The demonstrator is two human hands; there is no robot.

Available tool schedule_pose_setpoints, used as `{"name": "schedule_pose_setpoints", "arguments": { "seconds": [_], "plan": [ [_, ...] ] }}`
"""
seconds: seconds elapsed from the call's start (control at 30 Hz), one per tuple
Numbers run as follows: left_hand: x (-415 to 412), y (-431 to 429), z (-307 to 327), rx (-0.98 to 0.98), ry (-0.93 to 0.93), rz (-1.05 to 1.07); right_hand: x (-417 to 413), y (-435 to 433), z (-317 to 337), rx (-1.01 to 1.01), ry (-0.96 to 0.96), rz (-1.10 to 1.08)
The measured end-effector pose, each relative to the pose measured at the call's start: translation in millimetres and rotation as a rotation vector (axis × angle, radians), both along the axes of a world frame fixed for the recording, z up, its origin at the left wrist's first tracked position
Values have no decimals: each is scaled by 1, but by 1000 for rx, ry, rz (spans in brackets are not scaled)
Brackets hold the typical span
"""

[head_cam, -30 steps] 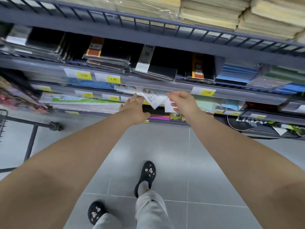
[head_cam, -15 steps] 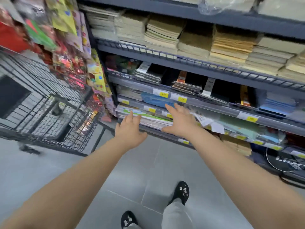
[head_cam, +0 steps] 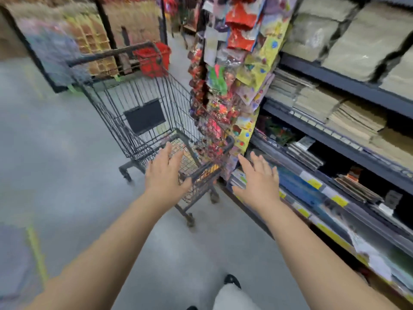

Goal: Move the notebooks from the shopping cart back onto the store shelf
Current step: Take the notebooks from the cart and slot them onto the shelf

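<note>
Head view: your left hand [head_cam: 166,173] and right hand [head_cam: 257,182] are both empty, fingers spread wide, aimed at the dark wire shopping cart [head_cam: 107,113] parked beside the grey metal store shelf [head_cam: 335,139], probably to grab notebooks, seemingly that blurred orange patch [head_cam: 209,170] in its basket.

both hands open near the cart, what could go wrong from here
The cart stands on wheels, so the left hand bumping its near rim could roll it away. Hanging packets crowd the cart's right side; the right hand might snag them.
</note>
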State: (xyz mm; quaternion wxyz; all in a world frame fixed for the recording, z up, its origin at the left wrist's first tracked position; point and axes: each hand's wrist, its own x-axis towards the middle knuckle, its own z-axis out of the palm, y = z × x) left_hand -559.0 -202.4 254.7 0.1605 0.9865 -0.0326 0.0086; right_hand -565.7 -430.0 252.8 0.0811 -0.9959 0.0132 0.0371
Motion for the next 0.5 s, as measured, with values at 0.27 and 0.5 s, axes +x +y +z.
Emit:
{"name": "schedule_pose_setpoints", "arguments": {
  "seconds": [0.27,0.5],
  "plan": [
    [51,68,-18,-9,-20,103,79,57,-19,45,9,64],
    [155,96,-25,17,33,90,178,82,-49,115,33,26]
  ]
}}
